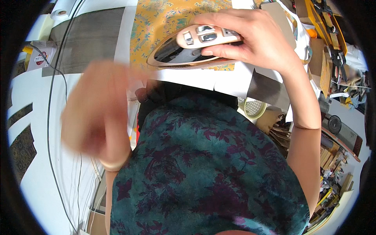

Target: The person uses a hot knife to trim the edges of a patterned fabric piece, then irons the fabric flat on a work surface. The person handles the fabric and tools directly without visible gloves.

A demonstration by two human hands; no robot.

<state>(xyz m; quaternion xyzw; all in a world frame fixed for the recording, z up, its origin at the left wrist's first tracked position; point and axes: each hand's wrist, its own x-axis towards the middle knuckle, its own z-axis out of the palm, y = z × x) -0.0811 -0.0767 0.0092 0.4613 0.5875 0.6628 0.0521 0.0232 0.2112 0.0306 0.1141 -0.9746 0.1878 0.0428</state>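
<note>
My right hand (261, 38) grips the handle of an electric iron (188, 53), which has a glossy dark body, a rose-gold rim and a pale control panel. Beneath the iron lies a gold brocade fabric (144, 32) with a blue and red pattern, spread over a white sheet (191, 77) at the table's near edge. To the left, my left hand (100, 111) is raised in front of the table's edge, away from the iron. It is strongly blurred, so its fingers and anything in them cannot be made out.
A black cable (51, 102) runs down the left side. Dark grey material (88, 38) lies left of the brocade, with a white roll (61, 12) behind it. A green plastic basket (255, 108) stands below the table's edge. Crowded shelves with boxes (326, 157) fill the right.
</note>
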